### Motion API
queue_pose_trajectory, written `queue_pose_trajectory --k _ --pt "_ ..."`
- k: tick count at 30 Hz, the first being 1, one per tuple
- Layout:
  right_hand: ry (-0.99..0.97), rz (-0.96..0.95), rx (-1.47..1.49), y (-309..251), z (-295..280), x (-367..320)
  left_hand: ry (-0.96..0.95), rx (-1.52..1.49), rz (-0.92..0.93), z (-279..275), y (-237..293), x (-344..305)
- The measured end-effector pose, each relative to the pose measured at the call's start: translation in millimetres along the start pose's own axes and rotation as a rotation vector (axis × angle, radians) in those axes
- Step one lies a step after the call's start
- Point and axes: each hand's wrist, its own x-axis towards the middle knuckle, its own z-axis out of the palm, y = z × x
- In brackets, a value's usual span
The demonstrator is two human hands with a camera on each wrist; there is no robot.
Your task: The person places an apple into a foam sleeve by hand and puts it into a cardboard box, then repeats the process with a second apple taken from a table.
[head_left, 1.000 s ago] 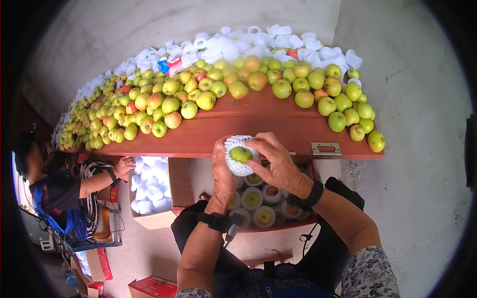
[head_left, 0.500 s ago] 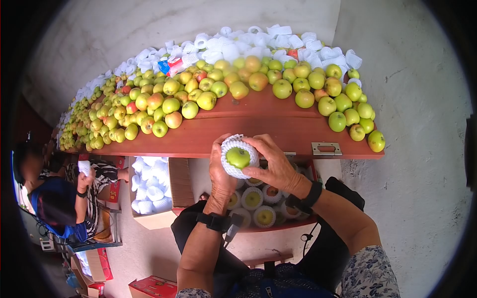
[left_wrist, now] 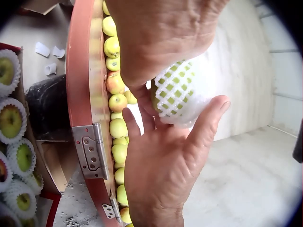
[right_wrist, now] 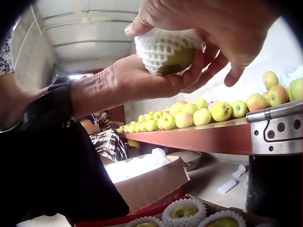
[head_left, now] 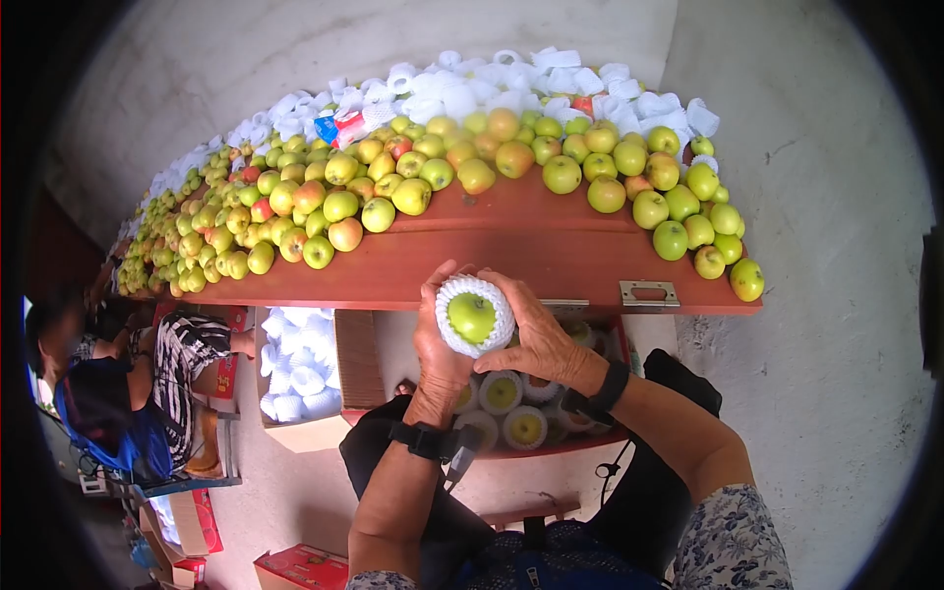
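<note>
A green apple (head_left: 472, 318) sits in a white foam net sleeve (left_wrist: 174, 90), its stem end showing through the round opening in the head view. My left hand (head_left: 440, 344) holds it from the left and below, thumb alongside the sleeve in the left wrist view. From the other side my right hand (head_left: 544, 342) grips the sleeved apple, fingers round its far edge and thumb at the near edge. Parts of both hands' fingers are hidden behind the fruit. Beneath the hands, a box (head_left: 621, 339) holds several apples in foam nets.
Loose apples (head_left: 339, 205) lie heaped on the red-brown board (head_left: 472, 246), with white foam nets (head_left: 433, 88) piled behind them. A metal hinge (head_left: 649, 293) sits on the board's front edge. A carton (head_left: 356, 364) of foam nets stands left, near another seated person (head_left: 118, 393).
The apple in its sleeve has turned so its stem end faces the head camera, ringed evenly by the net. My right fingers have shifted round it. The other person's raised arm has lowered.
</note>
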Motion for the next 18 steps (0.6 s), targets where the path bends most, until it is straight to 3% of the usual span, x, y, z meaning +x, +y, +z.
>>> queue_pose_trajectory --k 2,5,7,11,13,18 --pt "-0.013 0.016 0.014 2 3 -1 0.049 -0.005 -0.007 -1 0 -2" --pt "-0.008 0.063 0.1 4 6 -2 0.128 0.229 -0.048 0 4 -5" --pt "0.035 0.111 0.184 0 4 -1 0.185 0.287 -0.201 1 6 -4" --pt "0.065 0.15 0.175 6 2 2 0.131 0.275 -0.143 2 10 -2" --pt "0.066 0.143 0.157 7 -2 3 0.017 0.243 -0.154 2 15 -1" --pt "0.039 0.211 0.268 9 2 1 0.063 0.46 -0.144 4 13 -6"
